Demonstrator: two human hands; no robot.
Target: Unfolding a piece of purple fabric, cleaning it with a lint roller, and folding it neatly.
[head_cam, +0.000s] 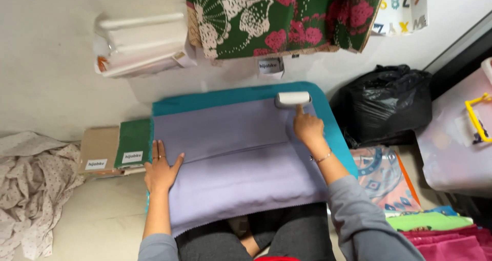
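Observation:
A folded lavender cloth (236,158) lies spread over a teal board (333,133) in front of me. My left hand (160,170) rests flat on the cloth's left edge, fingers together, pressing it down. My right hand (308,128) grips the handle of a white lint roller (293,99), whose roll sits on the cloth's far right corner. A thin bracelet circles my right wrist. Both sleeves are grey.
A green and pink floral fabric (287,17) hangs at the top. A black plastic bag (384,102) and a clear storage bin (456,143) stand right. Folded fabrics (420,210) lie lower right, flat packets (118,151) left, crumpled spotted cloth (31,184) far left.

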